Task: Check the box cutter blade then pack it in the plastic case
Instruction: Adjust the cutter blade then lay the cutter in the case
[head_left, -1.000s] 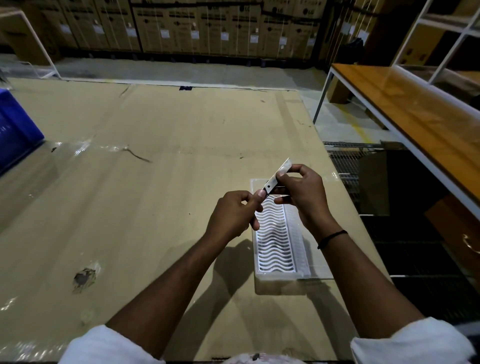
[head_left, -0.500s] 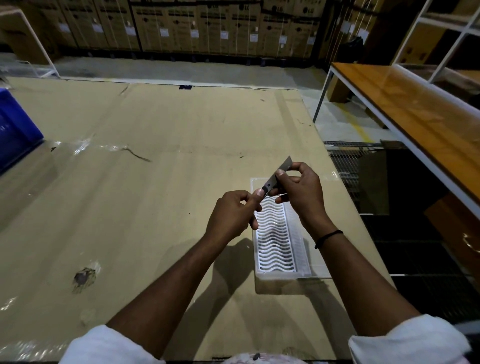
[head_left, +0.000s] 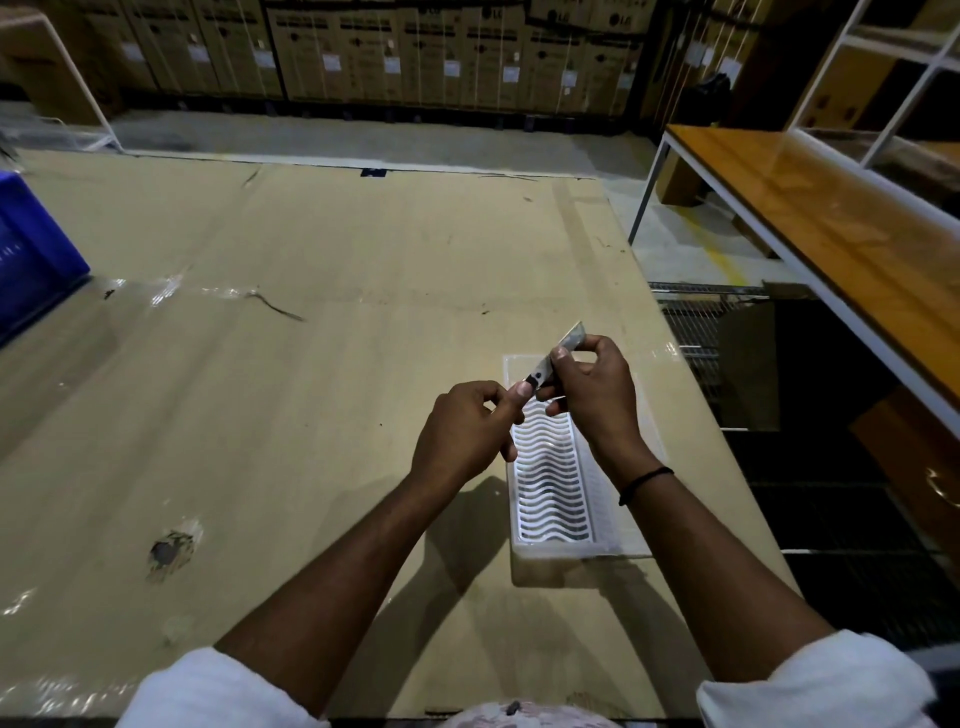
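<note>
A thin grey box cutter blade (head_left: 551, 360) is held slantwise above the far end of the plastic case (head_left: 550, 483). My left hand (head_left: 462, 431) pinches its lower end between thumb and forefinger. My right hand (head_left: 592, 389) grips its upper part, and the tip pokes out past the fingers. The case is a clear, long tray with white wavy slots, lying on the cardboard-covered table near its right edge. My hands hide the case's far end.
A blue crate (head_left: 31, 260) stands at the table's left edge. An orange-topped bench with a white frame (head_left: 831, 218) runs along the right, with a dark gap and wire rack (head_left: 691, 332) between. Stacked cartons (head_left: 415, 52) line the back wall.
The blade has tilted slightly in my fingers and turned darker as its glare faded. Both hands stay in nearly the same place above the case.
</note>
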